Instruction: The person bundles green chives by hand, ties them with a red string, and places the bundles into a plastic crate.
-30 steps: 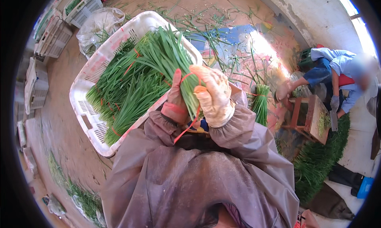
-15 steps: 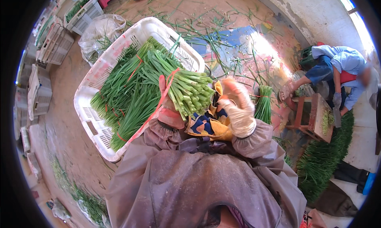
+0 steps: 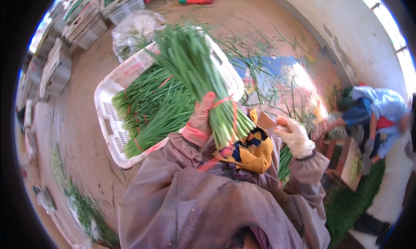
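Note:
My left hand (image 3: 201, 117), with a pinkish cuff at its wrist, is closed round a thick bunch of chives (image 3: 223, 119). The bunch leans over my lap, its pale cut stems toward me and its green leaves pointing away over the crate. A red tie (image 3: 222, 101) loops round the stems; a loose red length hangs near them. My right hand (image 3: 298, 138), in a whitish glove, is to the right of the stems with bent fingers a little apart and nothing visible in them. Below the stems lies a yellow and dark-blue patterned cloth (image 3: 256, 151) on my lap.
A white plastic crate (image 3: 104, 114) with several tied bunches stands ahead-left. Loose leaves litter the floor beyond. At right, a person (image 3: 377, 103) sits by a small wooden stool (image 3: 346, 162), near a heap of chives (image 3: 359, 205). Stacked crates (image 3: 56, 71) line the left.
The bunch has swung more upright, its leaves lifted above the crate. My right hand has drawn away to the right from the stems. The whole view has shifted.

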A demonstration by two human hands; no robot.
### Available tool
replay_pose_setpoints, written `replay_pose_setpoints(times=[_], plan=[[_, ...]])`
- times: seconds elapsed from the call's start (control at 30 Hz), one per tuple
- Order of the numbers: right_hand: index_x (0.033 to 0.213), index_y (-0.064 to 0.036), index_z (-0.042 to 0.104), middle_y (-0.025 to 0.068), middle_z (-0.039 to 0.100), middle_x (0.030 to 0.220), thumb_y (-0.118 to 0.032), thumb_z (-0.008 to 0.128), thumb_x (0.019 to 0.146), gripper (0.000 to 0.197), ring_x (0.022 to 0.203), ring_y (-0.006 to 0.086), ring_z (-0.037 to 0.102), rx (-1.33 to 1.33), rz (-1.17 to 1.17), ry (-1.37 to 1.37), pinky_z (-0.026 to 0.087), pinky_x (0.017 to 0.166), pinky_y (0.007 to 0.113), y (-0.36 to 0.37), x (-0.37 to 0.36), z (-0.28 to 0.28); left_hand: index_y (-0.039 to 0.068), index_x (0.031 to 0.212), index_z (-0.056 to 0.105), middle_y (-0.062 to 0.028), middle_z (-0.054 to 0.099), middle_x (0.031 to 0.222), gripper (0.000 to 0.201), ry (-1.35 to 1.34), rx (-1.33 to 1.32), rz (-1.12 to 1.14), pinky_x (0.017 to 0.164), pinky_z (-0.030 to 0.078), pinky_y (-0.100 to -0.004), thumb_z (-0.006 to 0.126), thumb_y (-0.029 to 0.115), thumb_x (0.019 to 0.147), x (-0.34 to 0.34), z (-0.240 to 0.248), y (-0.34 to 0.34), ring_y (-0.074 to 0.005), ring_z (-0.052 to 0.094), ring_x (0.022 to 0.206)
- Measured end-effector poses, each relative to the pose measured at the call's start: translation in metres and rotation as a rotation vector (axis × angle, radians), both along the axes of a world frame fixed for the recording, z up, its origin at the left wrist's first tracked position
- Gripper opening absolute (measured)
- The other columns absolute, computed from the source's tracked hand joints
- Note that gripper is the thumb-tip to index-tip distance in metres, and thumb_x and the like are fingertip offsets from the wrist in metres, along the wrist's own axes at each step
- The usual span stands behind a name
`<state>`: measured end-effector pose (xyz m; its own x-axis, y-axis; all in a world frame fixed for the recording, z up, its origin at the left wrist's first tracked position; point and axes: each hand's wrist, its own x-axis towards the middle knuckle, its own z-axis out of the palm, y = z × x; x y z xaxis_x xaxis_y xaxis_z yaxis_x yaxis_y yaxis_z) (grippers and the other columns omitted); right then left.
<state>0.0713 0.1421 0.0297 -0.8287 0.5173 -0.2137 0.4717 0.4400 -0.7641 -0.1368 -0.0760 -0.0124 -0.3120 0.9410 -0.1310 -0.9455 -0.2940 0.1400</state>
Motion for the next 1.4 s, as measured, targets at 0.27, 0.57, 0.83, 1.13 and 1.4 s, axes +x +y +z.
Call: replay_pose_setpoints(times=[0.27,0.57,0.83,1.13,1.4], plan=[[0.130,-0.0135,0.054,0.0052,0.054,0.131,-0.007,0.062,0.077,0.055,0.122,0.0297,0.049,0.665,0.722,0.407,0.040,0.103,0.041,-0.045,-0.113,0.059,0.010,0.133,0.043,-0.0119,0.061,0.112,0.052,0.330,-0.133,0.328,0.081,0.058,-0.0415,0.067,0.019,0.088,0.015,0.010,0.014,-0.0254,0.066,0.093],[0.147,-0.0226,0.031,-0.0001,0.033,0.151,-0.036,0.081,0.046,0.113,0.141,0.0314,0.024,1.165,1.327,0.071,0.016,0.112,0.059,-0.040,-0.166,0.050,0.000,0.142,0.034,-0.0121,0.056,0.126,0.065,0.902,0.052,0.037,0.103,0.042,-0.0364,0.063,0.025,0.090,-0.005,-0.020,-0.014,-0.0202,0.055,0.114],[0.122,-0.0006,0.049,0.0162,0.057,0.103,-0.025,0.085,0.051,0.083,0.093,0.0379,0.055,0.734,0.795,0.391,0.043,0.087,0.046,-0.062,-0.189,0.000,0.007,0.143,0.036,-0.0093,0.050,0.138,0.052,0.277,0.000,0.471,0.105,0.042,-0.0360,0.055,0.017,0.096,-0.012,-0.087,-0.079,-0.0201,0.050,0.125],[0.147,-0.0046,0.025,0.0141,0.047,0.131,-0.032,0.083,0.060,0.107,0.118,0.0311,0.047,0.736,0.842,0.258,0.034,0.102,0.044,-0.167,-0.250,-0.079,0.010,0.147,0.033,-0.0070,0.052,0.131,0.073,0.083,-0.262,0.982,0.103,0.039,-0.0435,0.061,0.045,0.089,-0.051,-0.088,-0.091,-0.0243,0.050,0.120],[0.147,-0.0194,0.031,0.0090,0.058,0.117,-0.021,0.071,0.073,0.084,0.098,0.0274,0.060,0.963,0.854,-0.215,0.050,0.079,0.042,-0.109,-0.249,-0.133,0.022,0.134,0.050,-0.0039,0.055,0.131,0.060,-0.157,-0.428,1.218,0.101,0.041,-0.0521,0.065,0.051,0.084,-0.094,-0.126,-0.178,-0.0256,0.050,0.121]])
